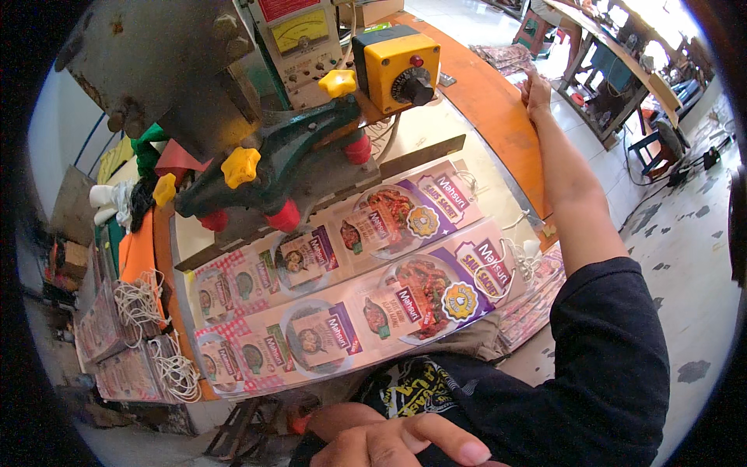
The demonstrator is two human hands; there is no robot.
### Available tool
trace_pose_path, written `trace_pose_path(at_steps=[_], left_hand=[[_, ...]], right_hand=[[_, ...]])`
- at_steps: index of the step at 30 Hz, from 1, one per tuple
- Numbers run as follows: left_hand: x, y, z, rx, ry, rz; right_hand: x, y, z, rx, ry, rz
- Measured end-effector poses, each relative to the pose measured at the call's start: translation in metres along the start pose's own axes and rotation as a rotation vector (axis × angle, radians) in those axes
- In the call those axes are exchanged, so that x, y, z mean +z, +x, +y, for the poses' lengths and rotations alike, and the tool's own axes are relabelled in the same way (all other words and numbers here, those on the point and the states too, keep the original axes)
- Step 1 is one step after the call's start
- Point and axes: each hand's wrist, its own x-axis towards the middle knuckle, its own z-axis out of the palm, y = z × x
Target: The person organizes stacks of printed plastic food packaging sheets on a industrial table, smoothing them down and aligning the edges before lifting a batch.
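Note:
My left hand (397,442) is close to me at the bottom edge, fingers apart, with nothing seen in it. To the upper right, my right arm stretches out beyond the orange table. My right hand (535,95) is curled closed near the table's far right edge; whether anything is inside it is hidden. Two long printed cards with food pictures, the nearer card (362,311) and the farther card (311,253), lie side by side on the work surface. White cords are at their right ends. Neither hand touches them.
Over the cards stands a press machine (303,144) with yellow star knobs and red feet. A yellow control box (397,70) and a meter panel (299,43) are behind. Corded card stacks (128,373) sit at left. A workbench (611,62) stands at far right.

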Motion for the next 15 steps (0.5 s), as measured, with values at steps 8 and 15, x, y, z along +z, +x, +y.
trace_pose_path(at_steps=[8,15], left_hand=[[-0.109,-0.052,-0.048,0.176,-0.053,-0.361],[-0.131,-0.044,-0.055,-0.486,0.070,-0.971]], right_hand=[[0.024,-0.013,0.003,0.015,0.010,0.022],[-0.032,0.040,0.018,-0.510,-0.425,-0.037]])
